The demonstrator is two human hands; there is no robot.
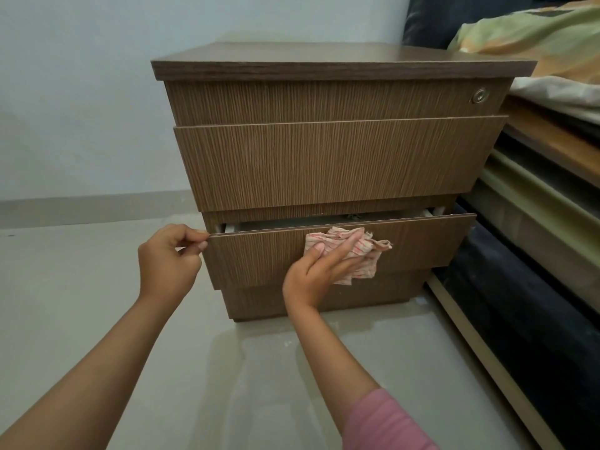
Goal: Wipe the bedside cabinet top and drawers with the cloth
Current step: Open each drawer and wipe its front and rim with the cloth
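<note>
Left hand (168, 259) pinches bottom drawer (422, 245) front's corner to steady it ajar, right hand (319, 266) presses cloth (360, 254) flat-fingered onto its face to wipe

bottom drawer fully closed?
No: the bottom drawer stands pulled out a little, with a dark gap above its front, while the left hand pinches its top left corner.
</note>
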